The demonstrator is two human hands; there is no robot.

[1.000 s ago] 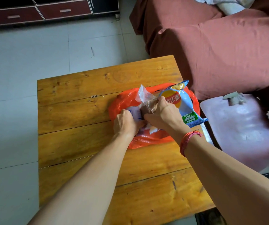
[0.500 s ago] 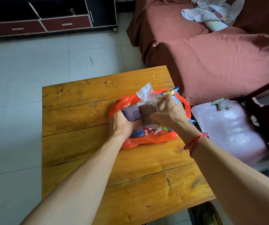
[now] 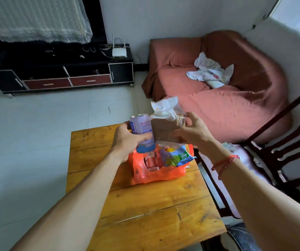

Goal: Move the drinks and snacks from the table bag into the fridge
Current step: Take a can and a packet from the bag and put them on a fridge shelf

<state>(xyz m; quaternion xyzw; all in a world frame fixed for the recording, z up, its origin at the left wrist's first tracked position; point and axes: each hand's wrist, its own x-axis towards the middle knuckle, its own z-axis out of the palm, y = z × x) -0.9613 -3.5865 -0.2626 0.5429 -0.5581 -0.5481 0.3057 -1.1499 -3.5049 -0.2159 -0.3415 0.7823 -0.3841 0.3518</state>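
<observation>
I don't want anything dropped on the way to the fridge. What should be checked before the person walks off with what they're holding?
1. Left hand grip on the purple can: ok, fingers wrapped round it.
2. Right hand grip on the clear snack packet: ok, fingers curled round its side.
3. Both items clear of the orange bag: ok, held above it.
4. Orange bag steady on the table: ok, resting on the wood.
5. Bag emptied: not ok, red cans and chips bag lie in it.
6. Route to the fridge: cannot tell, no fridge in view.
</observation>
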